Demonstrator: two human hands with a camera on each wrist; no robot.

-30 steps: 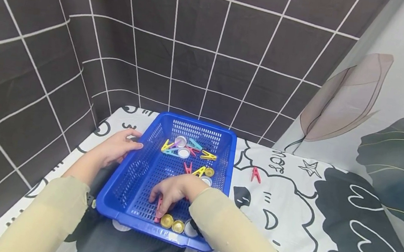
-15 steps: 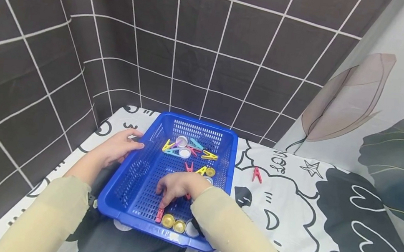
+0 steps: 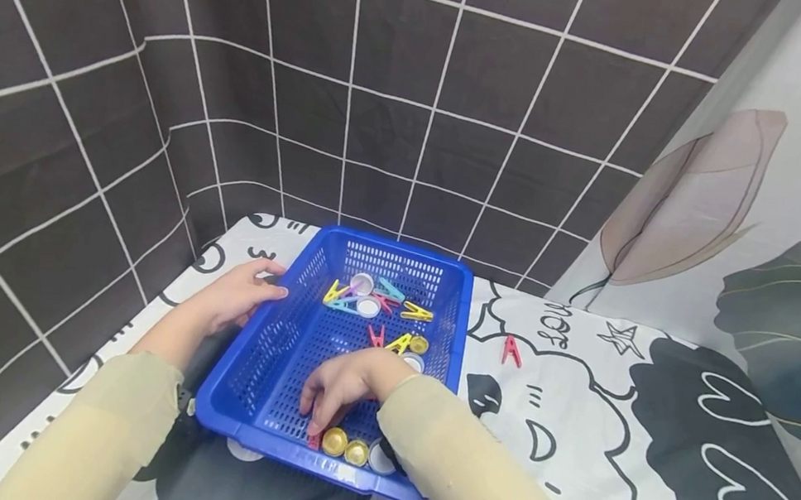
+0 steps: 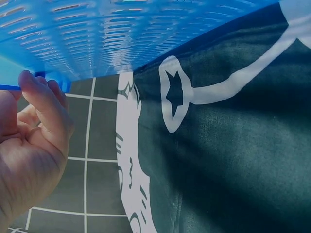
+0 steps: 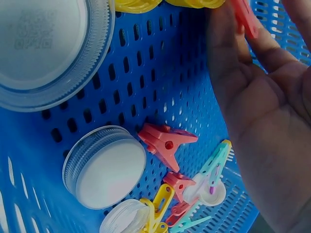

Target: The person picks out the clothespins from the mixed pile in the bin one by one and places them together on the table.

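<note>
A dark gridded backdrop stands beyond and to the left of my left fingers. My left hand grips the left rim of the blue basket, the fingers and thumb clamped on its edge.

Farther from me than my right fingers, toward the basket's far end, lies a loose cluster: a yellow peg at its left, a turquoise peg, two white caps, the nearer white cap face up, and another yellow peg at its right.

My right hand reaches down inside the basket, by the near wall. Its thumb and fingers are clamped on a red peg, whose end shows just below my thumb tip.

Just right of those fingertips sit two gold caps, the left gold cap next to the peg and the right gold cap next to that; a broad white lid comes after. Under my right wrist lies a second red peg, with a smaller white-topped lid near it.

Well to the right of my right fingers, outside the basket, a third red peg lies on the black-and-white cloth. A leaf-printed curtain hangs farthest right.
</note>
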